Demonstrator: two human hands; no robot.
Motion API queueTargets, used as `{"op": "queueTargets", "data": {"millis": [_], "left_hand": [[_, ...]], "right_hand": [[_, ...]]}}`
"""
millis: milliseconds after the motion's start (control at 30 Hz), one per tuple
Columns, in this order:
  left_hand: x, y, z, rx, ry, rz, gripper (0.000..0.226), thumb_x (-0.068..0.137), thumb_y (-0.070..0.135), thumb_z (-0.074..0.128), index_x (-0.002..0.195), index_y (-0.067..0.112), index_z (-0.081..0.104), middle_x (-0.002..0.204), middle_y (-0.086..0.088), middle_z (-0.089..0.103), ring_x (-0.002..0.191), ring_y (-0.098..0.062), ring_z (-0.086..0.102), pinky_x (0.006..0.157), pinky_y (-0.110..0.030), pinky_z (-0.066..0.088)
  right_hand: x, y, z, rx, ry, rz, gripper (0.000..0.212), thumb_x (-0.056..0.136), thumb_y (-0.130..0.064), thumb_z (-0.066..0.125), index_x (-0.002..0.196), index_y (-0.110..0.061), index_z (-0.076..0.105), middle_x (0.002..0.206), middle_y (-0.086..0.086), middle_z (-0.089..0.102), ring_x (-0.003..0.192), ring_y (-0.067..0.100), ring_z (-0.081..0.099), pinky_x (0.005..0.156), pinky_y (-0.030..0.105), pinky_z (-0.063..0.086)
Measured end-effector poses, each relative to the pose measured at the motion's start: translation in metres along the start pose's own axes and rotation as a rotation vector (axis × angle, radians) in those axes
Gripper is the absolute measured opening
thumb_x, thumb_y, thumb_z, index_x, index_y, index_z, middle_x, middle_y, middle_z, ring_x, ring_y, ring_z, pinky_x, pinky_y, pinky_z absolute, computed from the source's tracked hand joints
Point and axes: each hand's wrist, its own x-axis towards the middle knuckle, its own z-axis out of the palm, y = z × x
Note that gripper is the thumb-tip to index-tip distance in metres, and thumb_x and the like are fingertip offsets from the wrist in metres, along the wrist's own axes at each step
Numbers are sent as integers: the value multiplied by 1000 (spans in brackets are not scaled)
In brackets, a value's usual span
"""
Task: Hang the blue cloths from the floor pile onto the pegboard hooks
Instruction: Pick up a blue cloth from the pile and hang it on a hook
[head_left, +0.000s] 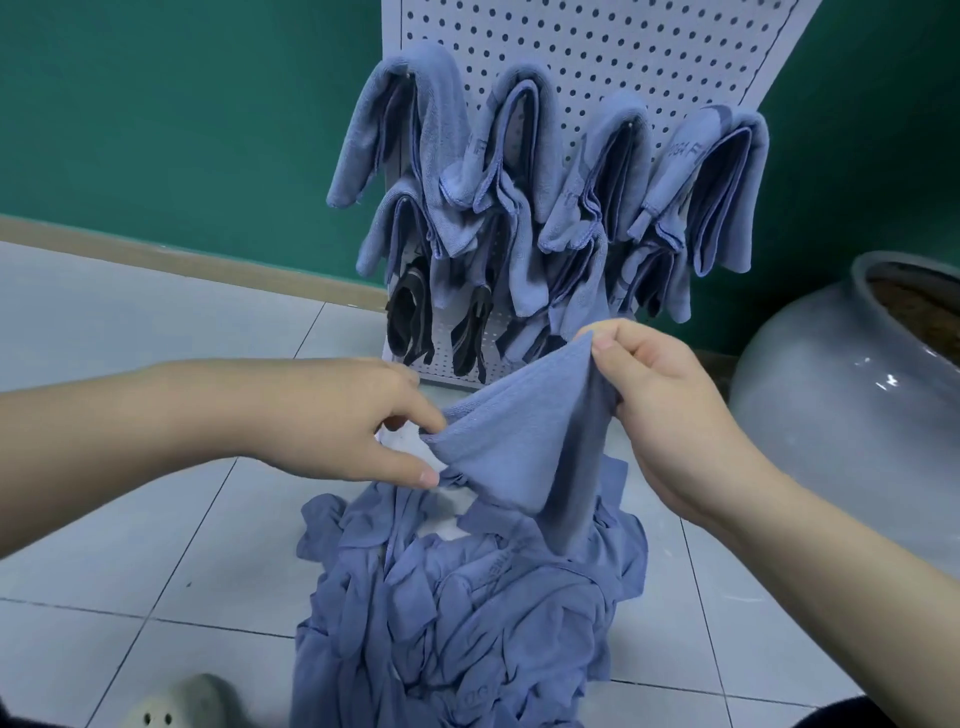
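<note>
A pile of blue cloths (467, 613) lies crumpled on the tiled floor in front of me. One blue cloth (524, 447) is lifted above the pile. My right hand (660, 400) pinches its top corner between thumb and fingers. My left hand (363, 421) pinches the cloth's left edge with index finger and thumb. Behind stands a white pegboard (597, 47) leaning on the green wall, with several blue cloths (519, 171) draped over its hooks in two rows.
Black straps (410, 317) hang on the pegboard's lower hooks. A large grey ceramic pot (841, 395) stands at the right, close to my right arm. A pale clog shoe (182, 701) is at the bottom left. Bare floor tiles (130, 364) stretch to the left.
</note>
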Motion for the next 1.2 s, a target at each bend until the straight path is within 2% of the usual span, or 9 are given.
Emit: {"op": "queueTargets", "data": {"millis": [133,267,400,567,700,867,933,1067,1200], "left_hand": [[4,-12,1,-111,286,42,48,86,69,55,79,23,64,84,9,56,80,-9,62,67,-23,44],[4,-8,-3,-264,550,122,52,92,61,54,75,12,58,71,-5,60,70,-23,56,66,-34,46],[3,-4,-6,-361,706,107,60,84,67,53,72,9,57,70,-14,58,69,-33,55,66,-47,49],[3,-9,-6,-526,731,45,48,83,59,68,73,12,63,74,-20,64,63,-35,56,60,-45,47],[4,-7,-9,-738,809,31,19,89,16,77,82,9,61,78,-16,72,65,-21,67,63,-27,56],[5,-7,-10,-1048,920,80,33,86,11,80,105,17,55,81,-28,66,72,-25,65,70,-32,59],[11,0,-7,-1222,932,69,44,82,20,82,118,16,58,84,-6,75,78,-16,70,73,-30,57],[25,16,13,-1362,618,38,49,78,24,84,123,12,70,117,0,77,110,-15,72,97,-31,55],[26,21,14,-1265,713,-50,35,79,13,82,113,19,75,109,9,78,104,-8,73,95,-29,55]], "right_hand": [[1,6,2,-125,93,-40,31,109,-26,42,84,-19,58,78,-2,52,73,10,44,71,32,36],[4,4,1,-275,237,-183,30,111,-19,36,83,-15,45,77,-7,42,67,0,38,65,16,34],[9,3,-1,-166,189,-203,32,104,-39,50,83,-17,57,78,-3,52,74,6,46,71,29,40],[9,-3,-9,37,-82,-41,42,93,-39,75,102,2,69,97,29,69,85,22,63,75,34,48],[9,-9,-14,312,-237,189,36,97,-20,61,120,7,69,116,20,75,107,29,73,88,33,61],[12,-9,-12,362,-152,218,51,100,-33,54,130,7,64,129,21,69,126,40,62,110,50,48],[10,-11,-8,400,-135,203,50,103,-34,50,134,3,62,133,20,67,122,38,65,107,48,50],[6,-15,-2,414,-158,136,40,108,-31,44,127,-5,68,123,13,74,105,22,71,94,38,58],[6,-15,-2,299,-73,58,44,103,-34,51,121,2,69,117,28,72,99,28,71,81,34,58]]}}
